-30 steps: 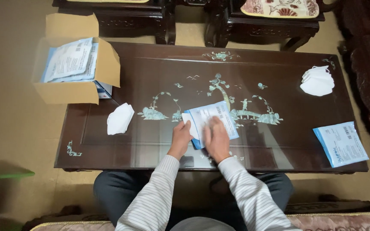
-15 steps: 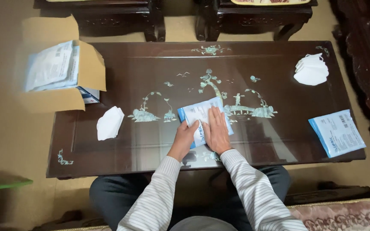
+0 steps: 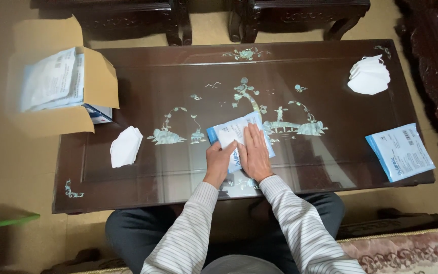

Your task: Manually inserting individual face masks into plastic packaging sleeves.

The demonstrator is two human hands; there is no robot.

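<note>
A dark inlaid table [image 3: 330, 66] carries a pouch [image 3: 231, 133] at its middle. Left of the pouch lie a mask [image 3: 125, 147] and box [image 3: 57, 96]; right of it, a mask stack [image 3: 369, 76] and second pouch [image 3: 399, 152].

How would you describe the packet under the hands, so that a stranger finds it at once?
Start from the dark wooden table with pale inlaid pictures. Near the middle of its front half, both hands press flat on a white and blue packet. The other packet lies untouched at the right end, and the loose white masks show no blue.
</note>
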